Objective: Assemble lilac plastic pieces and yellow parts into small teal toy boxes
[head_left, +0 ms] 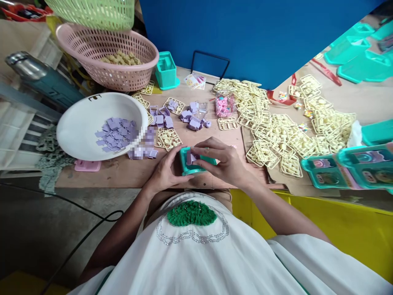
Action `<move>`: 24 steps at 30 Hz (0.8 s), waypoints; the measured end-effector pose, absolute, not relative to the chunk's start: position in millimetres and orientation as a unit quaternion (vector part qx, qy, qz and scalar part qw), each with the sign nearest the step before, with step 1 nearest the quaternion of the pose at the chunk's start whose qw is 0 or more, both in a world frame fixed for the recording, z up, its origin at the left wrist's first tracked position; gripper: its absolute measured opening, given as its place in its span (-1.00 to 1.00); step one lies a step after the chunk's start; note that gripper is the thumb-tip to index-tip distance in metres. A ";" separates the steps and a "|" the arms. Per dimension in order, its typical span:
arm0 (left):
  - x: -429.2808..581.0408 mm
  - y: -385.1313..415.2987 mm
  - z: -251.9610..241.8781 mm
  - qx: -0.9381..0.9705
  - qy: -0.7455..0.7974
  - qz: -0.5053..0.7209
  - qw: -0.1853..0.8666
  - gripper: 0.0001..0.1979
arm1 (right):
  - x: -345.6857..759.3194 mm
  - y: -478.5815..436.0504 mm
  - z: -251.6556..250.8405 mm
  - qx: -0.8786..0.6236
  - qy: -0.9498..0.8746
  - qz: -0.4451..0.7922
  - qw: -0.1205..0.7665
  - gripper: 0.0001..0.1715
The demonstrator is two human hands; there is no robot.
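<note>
Both hands meet at 6 o'clock on the wooden table (123,174): the left hand (164,172) cups the small teal plastic tray (194,167) from its left side, while the right hand (222,160), fingers curled over the top, pinches a small purple plastic piece (190,158) into it. By the look of it, much remains: purple pieces fill the white bowl (80,123) at 10 o'clock, and cream plastic frames (276,127) lie heaped at 2 o'clock.

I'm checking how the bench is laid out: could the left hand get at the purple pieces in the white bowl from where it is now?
Probably yes: the white bowl sits open just left of the left hand, purple pieces uncovered, though that hand now grips the teal part.
</note>
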State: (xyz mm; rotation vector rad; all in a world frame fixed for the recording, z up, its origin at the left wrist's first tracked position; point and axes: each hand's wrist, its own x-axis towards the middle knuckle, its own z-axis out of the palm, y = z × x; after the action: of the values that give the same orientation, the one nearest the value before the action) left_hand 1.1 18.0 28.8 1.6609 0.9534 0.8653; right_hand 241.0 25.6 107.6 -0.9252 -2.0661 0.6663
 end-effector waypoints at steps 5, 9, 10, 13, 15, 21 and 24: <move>-4.7 29.5 35.0 0.704 0.360 0.336 0.512 -0.06 | 241.4 34.2 109.8 -0.338 -0.851 0.245 0.318 -0.68; -7.8 36.2 39.5 0.720 0.352 0.317 0.508 -0.05 | 241.2 42.8 113.7 -0.317 -0.875 0.223 0.291 -0.67; -8.4 37.6 40.3 0.725 0.350 0.314 0.502 -0.04 | 241.3 44.8 114.7 -0.312 -0.880 0.222 0.281 -0.66; -9.7 40.5 41.7 0.740 0.346 0.307 0.488 -0.04 | 242.6 49.0 115.7 -0.298 -0.891 0.221 0.262 -0.63; -10.4 41.4 41.8 0.742 0.346 0.302 0.488 -0.06 | 243.6 49.8 113.9 -0.295 -0.893 0.215 0.263 -0.63; -11.2 42.2 40.1 0.743 0.344 0.298 0.490 -0.05 | 243.0 52.4 113.5 -0.283 -0.903 0.185 0.263 -0.66; -11.9 42.9 39.0 0.747 0.338 0.304 0.485 -0.04 | 241.9 58.6 119.8 -0.253 -0.922 0.182 0.230 -0.64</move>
State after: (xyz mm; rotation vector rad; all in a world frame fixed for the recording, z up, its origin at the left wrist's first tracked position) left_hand -11.9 42.9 39.0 1.8178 0.8231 0.7400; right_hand 241.9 58.6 119.8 -0.6973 -2.5372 0.4995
